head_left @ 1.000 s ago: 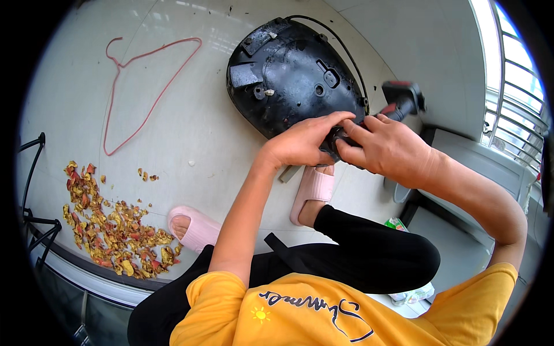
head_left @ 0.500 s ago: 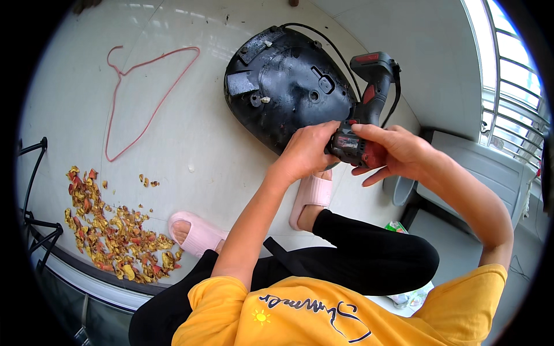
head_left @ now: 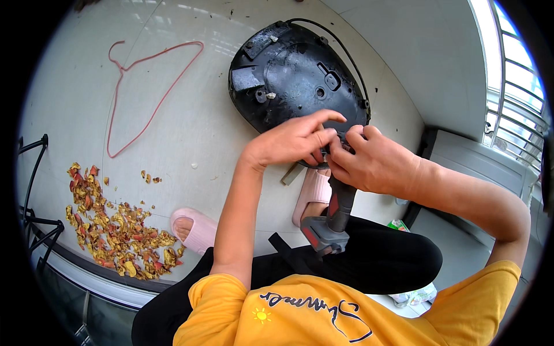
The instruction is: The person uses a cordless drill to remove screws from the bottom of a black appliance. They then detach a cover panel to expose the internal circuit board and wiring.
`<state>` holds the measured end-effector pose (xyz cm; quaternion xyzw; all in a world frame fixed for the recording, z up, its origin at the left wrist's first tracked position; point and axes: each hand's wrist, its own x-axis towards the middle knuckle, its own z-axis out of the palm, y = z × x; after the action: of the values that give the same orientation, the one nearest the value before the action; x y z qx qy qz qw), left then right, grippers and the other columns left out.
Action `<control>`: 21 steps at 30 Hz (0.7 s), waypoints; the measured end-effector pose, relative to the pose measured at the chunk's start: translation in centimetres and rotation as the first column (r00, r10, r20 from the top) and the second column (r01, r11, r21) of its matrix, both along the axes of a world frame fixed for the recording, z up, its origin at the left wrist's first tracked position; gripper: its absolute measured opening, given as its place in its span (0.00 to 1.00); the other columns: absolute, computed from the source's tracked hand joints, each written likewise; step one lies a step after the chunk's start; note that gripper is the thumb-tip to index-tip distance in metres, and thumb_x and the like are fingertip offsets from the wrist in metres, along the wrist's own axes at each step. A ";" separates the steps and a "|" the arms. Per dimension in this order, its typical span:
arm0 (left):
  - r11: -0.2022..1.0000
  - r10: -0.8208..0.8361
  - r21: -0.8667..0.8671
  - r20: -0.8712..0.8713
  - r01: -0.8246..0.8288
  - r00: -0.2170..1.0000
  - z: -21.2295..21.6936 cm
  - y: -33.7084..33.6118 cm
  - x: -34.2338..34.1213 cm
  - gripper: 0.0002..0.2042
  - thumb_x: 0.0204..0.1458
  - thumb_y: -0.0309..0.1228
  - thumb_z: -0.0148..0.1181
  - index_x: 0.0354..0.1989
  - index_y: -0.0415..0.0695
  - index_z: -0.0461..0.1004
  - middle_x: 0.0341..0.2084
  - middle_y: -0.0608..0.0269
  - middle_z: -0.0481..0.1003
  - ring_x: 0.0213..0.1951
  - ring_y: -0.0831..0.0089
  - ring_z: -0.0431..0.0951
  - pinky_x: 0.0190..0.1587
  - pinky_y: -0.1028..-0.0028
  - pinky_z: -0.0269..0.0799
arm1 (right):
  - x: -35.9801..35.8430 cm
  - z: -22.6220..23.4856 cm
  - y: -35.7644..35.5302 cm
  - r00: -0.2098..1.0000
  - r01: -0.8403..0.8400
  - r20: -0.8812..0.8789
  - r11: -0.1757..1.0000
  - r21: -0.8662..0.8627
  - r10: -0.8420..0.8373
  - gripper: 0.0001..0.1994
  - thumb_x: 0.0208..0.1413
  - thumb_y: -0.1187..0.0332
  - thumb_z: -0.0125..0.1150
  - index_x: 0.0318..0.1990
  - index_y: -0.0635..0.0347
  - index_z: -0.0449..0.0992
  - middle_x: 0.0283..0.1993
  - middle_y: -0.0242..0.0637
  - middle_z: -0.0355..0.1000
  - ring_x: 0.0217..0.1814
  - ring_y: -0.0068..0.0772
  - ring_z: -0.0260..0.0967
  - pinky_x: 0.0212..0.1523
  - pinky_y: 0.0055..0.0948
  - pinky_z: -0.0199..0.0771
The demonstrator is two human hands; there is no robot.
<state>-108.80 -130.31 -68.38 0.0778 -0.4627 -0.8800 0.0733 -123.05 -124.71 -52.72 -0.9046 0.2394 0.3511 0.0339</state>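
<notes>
A dark grey cordless drill (head_left: 341, 202) hangs in front of me, its handle towards my lap and its battery (head_left: 324, 235) lowest. Curled over the drill's upper body is my right hand (head_left: 374, 160), which hides most of that part. My left hand (head_left: 291, 139) meets it from the left, thumb and lower fingers bent together beside the drill and index finger stretched out; what lies between them is hidden. Just beyond both hands, a black oval plastic housing (head_left: 294, 75) lies on the floor, with screw posts, a slotted recess and a black cord (head_left: 340, 46) along its far edge.
A pink wire hanger (head_left: 154, 109) lies on the floor at left. Yellow-red dried peelings (head_left: 121, 230) are heaped near my left pink slipper (head_left: 196, 230). A short strip (head_left: 292, 174) lies by my other slipper. A grey cabinet (head_left: 467, 158) and barred window (head_left: 516, 81) stand at right.
The drill has been turned round: its battery end pointed away from me and now points towards my lap. My right hand has closed over its body, and my left hand has shifted slightly left.
</notes>
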 end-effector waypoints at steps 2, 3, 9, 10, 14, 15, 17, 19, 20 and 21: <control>0.994 -0.103 -0.031 0.113 0.107 0.988 1.2 0.8 -1.3 0.25 0.62 0.50 0.40 0.59 0.43 0.60 0.33 0.56 0.72 0.24 0.70 0.76 0.32 0.73 0.76 | -1.2 0.0 1.0 0.999 0.019 0.036 0.999 -0.028 -0.018 0.15 0.47 0.67 0.61 0.45 0.53 0.73 0.46 0.36 0.67 0.41 0.35 0.65 0.33 0.26 0.68; 0.993 -0.121 0.036 0.187 0.116 0.975 1.7 1.1 -1.4 0.25 0.62 0.51 0.38 0.57 0.43 0.59 0.32 0.54 0.72 0.23 0.67 0.77 0.28 0.71 0.77 | -1.7 0.2 0.9 0.998 0.037 0.043 0.999 -0.008 -0.037 0.17 0.46 0.67 0.62 0.46 0.53 0.72 0.48 0.37 0.66 0.42 0.36 0.65 0.32 0.26 0.67; 0.796 0.010 0.600 0.121 -0.081 0.993 0.1 4.3 -4.4 0.28 0.57 0.58 0.42 0.54 0.47 0.61 0.32 0.59 0.74 0.32 0.69 0.78 0.30 0.69 0.79 | -2.1 1.6 -0.8 0.987 0.160 0.009 0.981 0.111 -0.162 0.27 0.45 0.69 0.63 0.56 0.51 0.65 0.56 0.41 0.60 0.55 0.41 0.61 0.41 0.31 0.67; 0.776 0.086 0.613 0.131 -0.149 0.988 0.1 4.7 -4.7 0.28 0.57 0.58 0.42 0.54 0.47 0.61 0.33 0.61 0.73 0.33 0.69 0.78 0.29 0.69 0.79 | -1.8 2.1 -0.9 0.979 0.197 0.021 0.971 0.135 -0.202 0.28 0.45 0.70 0.64 0.57 0.51 0.64 0.58 0.42 0.58 0.58 0.42 0.60 0.43 0.32 0.67; 0.784 -0.019 0.605 0.250 -0.141 0.968 0.6 5.1 -5.1 0.25 0.56 0.56 0.49 0.51 0.49 0.63 0.39 0.63 0.71 0.36 0.72 0.76 0.28 0.71 0.75 | -0.9 3.6 1.5 0.265 0.873 0.441 0.408 0.269 -0.858 0.50 0.35 0.60 0.75 0.65 0.64 0.49 0.62 0.55 0.53 0.63 0.47 0.58 0.57 0.42 0.65; 0.762 0.032 0.620 0.250 -0.185 0.968 1.2 5.1 -5.0 0.25 0.57 0.55 0.48 0.50 0.45 0.61 0.36 0.62 0.72 0.34 0.75 0.75 0.32 0.67 0.75 | -0.8 3.2 1.5 0.030 0.938 0.286 0.126 0.323 -0.958 0.50 0.35 0.57 0.75 0.64 0.67 0.49 0.58 0.56 0.57 0.58 0.45 0.62 0.53 0.40 0.68; 0.730 0.072 0.644 0.261 -0.229 0.963 0.6 5.6 -5.0 0.25 0.57 0.56 0.48 0.50 0.46 0.61 0.37 0.62 0.71 0.35 0.75 0.75 0.32 0.67 0.75 | -0.3 1.9 1.2 -0.452 0.848 -0.044 -0.445 0.287 -0.891 0.52 0.36 0.52 0.75 0.61 0.75 0.49 0.50 0.56 0.65 0.49 0.41 0.70 0.44 0.36 0.75; 0.734 0.089 0.629 0.285 -0.256 0.954 1.0 5.5 -5.0 0.25 0.58 0.55 0.46 0.50 0.45 0.61 0.38 0.61 0.71 0.37 0.73 0.74 0.32 0.68 0.76 | 0.1 0.3 1.3 -0.605 0.773 0.028 -0.578 0.261 -0.796 0.47 0.40 0.50 0.72 0.58 0.77 0.53 0.37 0.48 0.70 0.38 0.31 0.73 0.29 0.28 0.77; 0.742 0.112 0.614 0.282 -0.269 0.953 1.2 5.5 -5.1 0.24 0.58 0.55 0.46 0.49 0.46 0.61 0.37 0.61 0.70 0.36 0.73 0.75 0.32 0.68 0.76 | 0.2 0.0 1.6 -0.640 0.752 0.138 -0.579 0.316 -0.756 0.45 0.40 0.51 0.72 0.56 0.76 0.55 0.36 0.47 0.70 0.38 0.29 0.73 0.26 0.26 0.76; 0.744 0.133 0.602 0.292 -0.290 0.947 1.6 5.7 -5.1 0.23 0.59 0.54 0.45 0.49 0.46 0.61 0.35 0.62 0.70 0.34 0.73 0.75 0.31 0.69 0.76 | 0.1 0.0 1.5 -0.625 0.762 0.107 -0.573 0.302 -0.774 0.42 0.40 0.53 0.72 0.55 0.74 0.57 0.37 0.47 0.69 0.36 0.30 0.73 0.27 0.27 0.76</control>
<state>-113.94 -124.56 -66.76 0.2514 -0.1297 -0.9551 0.0883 -122.99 -123.17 -52.73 -0.2352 0.8938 -0.0194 0.3813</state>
